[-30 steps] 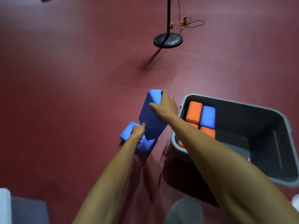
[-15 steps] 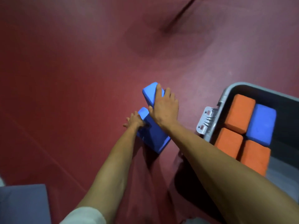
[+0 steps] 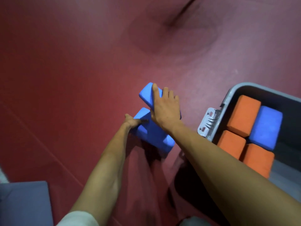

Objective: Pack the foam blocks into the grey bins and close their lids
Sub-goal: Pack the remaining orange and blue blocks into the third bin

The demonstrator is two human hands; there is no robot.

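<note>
Well, both hands were on foam, left of the bin (image 3: 237,88). The right hand (image 3: 164,110) lay over the far blue block (image 3: 145,95), fingers close together and draped across its top, thumb down the near side. The left hand (image 3: 132,122) gripped the near blue block (image 3: 154,137) at its left end, thumb on top; its other fingers were hidden behind the foam, so their spread could not be told. The two blocks touched, one overlapping the other. A dark shadow under the near one suggested it was tipped up off the red floor (image 3: 73,70), though that was not certain.

Over in the bin, packing was partly done: three orange blocks (image 3: 244,115) and a blue block (image 3: 265,128) sat snug against the near-left corner, with bare grey bottom showing to the right of them. The latch (image 3: 207,123) hung loose at the rim, and no lid showed anywhere.

By the look of it, these two blue blocks were next in. Closing the lid remained, and whether more blocks or other bins waited out of view could not be told.
</note>
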